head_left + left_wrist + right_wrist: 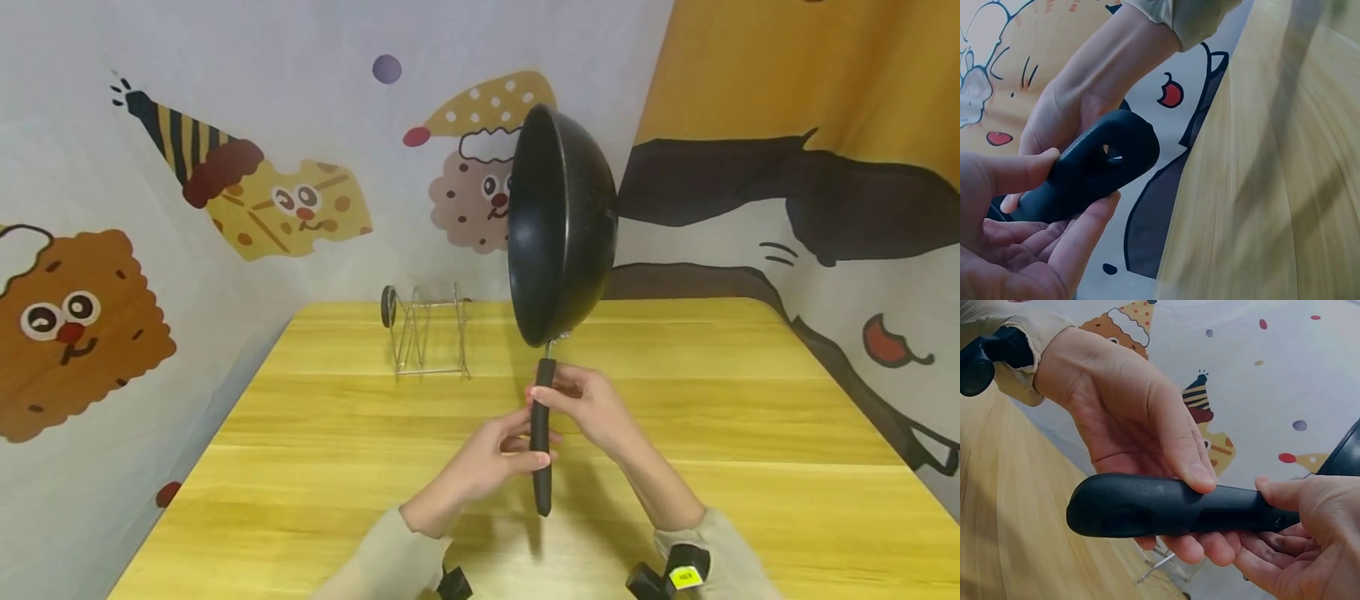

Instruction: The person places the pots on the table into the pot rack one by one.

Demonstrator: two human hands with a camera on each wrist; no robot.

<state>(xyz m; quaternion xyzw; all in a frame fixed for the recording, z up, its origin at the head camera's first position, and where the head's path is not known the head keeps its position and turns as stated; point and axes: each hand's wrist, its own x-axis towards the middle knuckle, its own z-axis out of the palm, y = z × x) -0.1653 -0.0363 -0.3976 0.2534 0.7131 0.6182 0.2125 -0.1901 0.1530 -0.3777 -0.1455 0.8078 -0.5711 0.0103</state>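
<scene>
A black wok is held up above the table, tipped on its side with its hollow facing left and its handle pointing down. My left hand grips the lower part of the black handle, thumb on one side and fingers behind. Higher up, close below the metal neck, my right hand pinches the same handle between thumb and fingers. In the left wrist view, the handle's end shows a hanging hole. The right wrist view has both hands around the handle, with the wok's rim at the edge.
A wire rack with a black round piece on its left side stands at the back of the wooden table, left of the wok. A cartoon-printed cloth hangs behind and beside the table.
</scene>
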